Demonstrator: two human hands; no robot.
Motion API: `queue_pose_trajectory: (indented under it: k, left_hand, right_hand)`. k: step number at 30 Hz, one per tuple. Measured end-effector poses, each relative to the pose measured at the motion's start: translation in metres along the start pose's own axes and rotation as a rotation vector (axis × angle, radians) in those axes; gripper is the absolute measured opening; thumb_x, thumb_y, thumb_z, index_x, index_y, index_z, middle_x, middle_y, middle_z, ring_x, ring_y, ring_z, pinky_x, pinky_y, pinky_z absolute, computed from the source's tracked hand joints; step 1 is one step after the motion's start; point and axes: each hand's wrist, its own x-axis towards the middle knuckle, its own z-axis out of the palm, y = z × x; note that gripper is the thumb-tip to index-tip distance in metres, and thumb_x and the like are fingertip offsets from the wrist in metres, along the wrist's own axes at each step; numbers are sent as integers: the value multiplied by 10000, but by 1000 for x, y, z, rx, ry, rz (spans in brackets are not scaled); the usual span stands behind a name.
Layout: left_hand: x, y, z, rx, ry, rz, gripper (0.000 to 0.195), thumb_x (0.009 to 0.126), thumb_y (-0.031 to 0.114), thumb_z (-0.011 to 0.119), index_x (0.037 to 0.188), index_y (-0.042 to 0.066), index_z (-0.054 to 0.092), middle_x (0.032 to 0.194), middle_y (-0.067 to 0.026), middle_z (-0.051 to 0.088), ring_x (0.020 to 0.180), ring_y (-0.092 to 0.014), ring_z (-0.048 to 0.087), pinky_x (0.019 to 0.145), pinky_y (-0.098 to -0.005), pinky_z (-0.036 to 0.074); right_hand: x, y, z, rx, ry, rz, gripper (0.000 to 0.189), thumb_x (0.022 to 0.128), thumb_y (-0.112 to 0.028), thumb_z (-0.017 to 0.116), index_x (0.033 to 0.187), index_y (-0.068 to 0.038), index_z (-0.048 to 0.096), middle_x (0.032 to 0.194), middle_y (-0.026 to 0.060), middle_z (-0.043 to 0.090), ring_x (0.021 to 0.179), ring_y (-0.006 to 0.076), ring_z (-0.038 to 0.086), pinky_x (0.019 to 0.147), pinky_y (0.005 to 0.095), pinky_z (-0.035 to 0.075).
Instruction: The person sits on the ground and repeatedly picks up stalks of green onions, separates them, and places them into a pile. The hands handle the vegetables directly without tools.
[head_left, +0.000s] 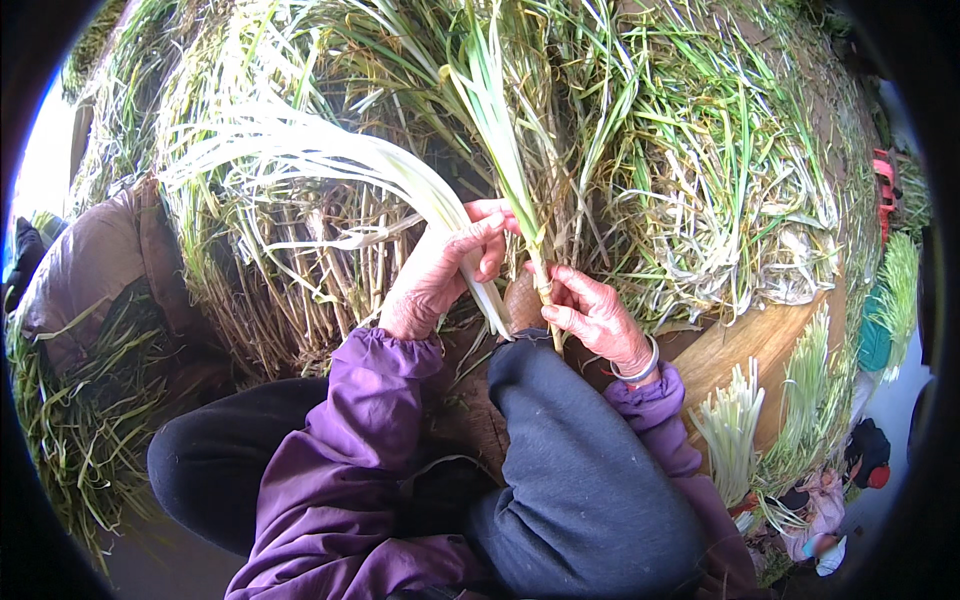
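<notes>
My left hand is closed around a bundle of pale, peeled stalks, probably garlic chives or a similar leafy vegetable. Their long white ends droop over to the left. In my right hand, thumb and fingers pinch the lower stem of a single green-leaved stalk. That stalk stands nearly upright, its leaves spreading at the top and its base just above my right knee. The fingertips of my left hand reach close to its middle; whether they touch it I cannot tell.
Unpeeled stalks are heaped in front, and leafy scraps lie to the right. Bunches of pale stalks rest beside a wooden board. Cloth sacking covers a pile at left. Other people are at the lower right.
</notes>
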Motion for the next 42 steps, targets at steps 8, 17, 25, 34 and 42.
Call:
queue_pose_trajectory:
  k: [8, 17, 25, 34, 42]
  left_hand:
    - [-1, -3, -8, 155, 121, -77, 218, 782, 184, 625, 898, 15, 551, 568, 37, 450, 460, -56, 390, 443, -187, 300]
    - [0, -9, 5, 250, 303, -50, 189, 739, 151, 672, 815, 22, 557, 597, 12, 499, 459, -51, 409, 413, -178, 301]
    - [3, -12, 9, 208, 351, -28, 184, 728, 143, 690, 712, 33, 543, 514, 5, 468, 411, -72, 409, 380, -212, 289]
    - [0, 21, -13, -19, 346, 101, 184, 746, 103, 665, 844, -5, 552, 665, -11, 509, 468, -74, 448, 409, -191, 322]
    - [-5, 17, -14, -20, -8, 59, 260, 822, 201, 570, 965, -16, 556, 559, -4, 498, 455, -71, 458, 421, -179, 335]
  right_hand:
    - [9, -1, 7, -68, -75, 112, 388, 791, -77, 614, 1155, -21, 494, 771, 4, 534, 644, 48, 461, 583, 196, 410]
    - [47, -37, 20, -514, 295, -222, 377, 704, -120, 695, 1004, -22, 490, 828, 83, 517, 703, 126, 523, 604, 262, 445]
    - [45, -24, 27, -202, 400, -192, 112, 808, -50, 581, 893, -11, 517, 729, 10, 505, 623, 67, 479, 566, 211, 413]
    - [-15, -20, 10, 382, -56, -46, 119, 805, -123, 586, 820, -46, 496, 792, 43, 510, 688, 115, 505, 660, 238, 424]
    - [57, -13, 12, 537, 131, -3, 290, 880, -208, 489, 1080, 2, 474, 1040, 70, 529, 983, 146, 491, 881, 287, 372]
